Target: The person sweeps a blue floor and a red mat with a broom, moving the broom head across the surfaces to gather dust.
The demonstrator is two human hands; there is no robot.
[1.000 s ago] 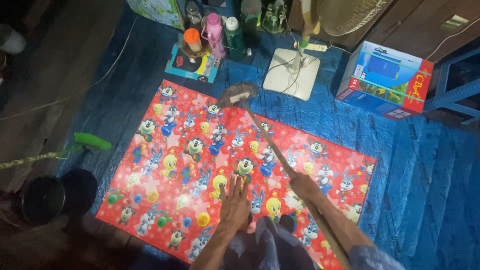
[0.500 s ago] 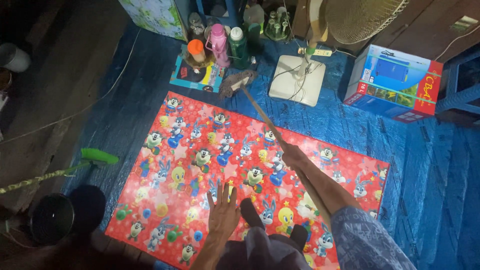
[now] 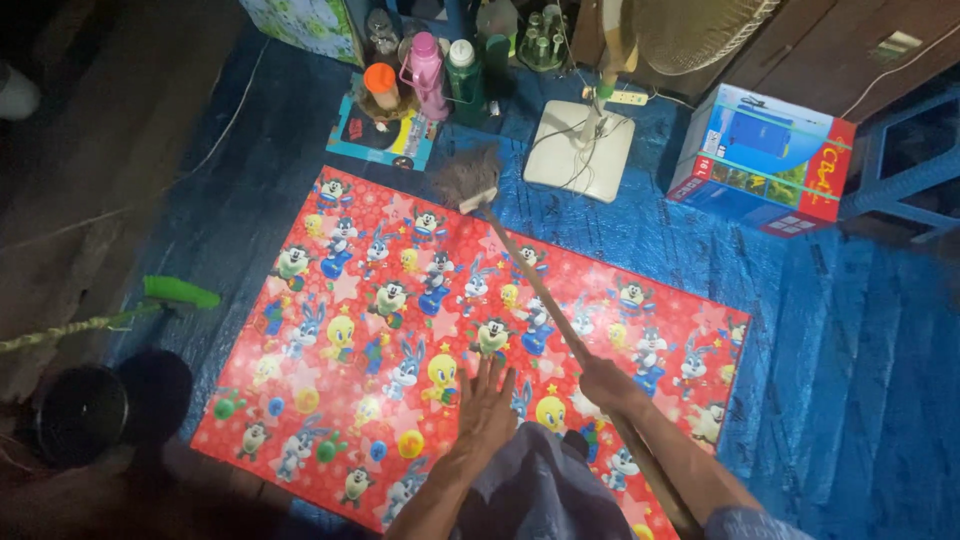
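A red mat (image 3: pixel 330 400) printed with cartoon animals lies on a blue tarp floor. My left hand (image 3: pixel 487 405) presses flat on the mat, fingers spread. My right hand (image 3: pixel 605 384) grips the wooden handle of a broom (image 3: pixel 530 275). The handle runs up and to the left across the mat. Its bristle head (image 3: pixel 466 178) rests at the mat's far edge, close to a small tray of bottles.
At the back stand a pink flask (image 3: pixel 428 72), a green bottle (image 3: pixel 461 68) and an orange-lidded jar (image 3: pixel 381 84). A standing fan's white base (image 3: pixel 579 152) is beside them. A blue and red box (image 3: pixel 760 158) sits to the right. A green-headed tool (image 3: pixel 180 293) and a dark pot (image 3: pixel 78 413) lie at the left.
The broom head has moved toward the mat's far edge near the bottle tray. My left hand stays pressed on the mat while the view shifts a little.
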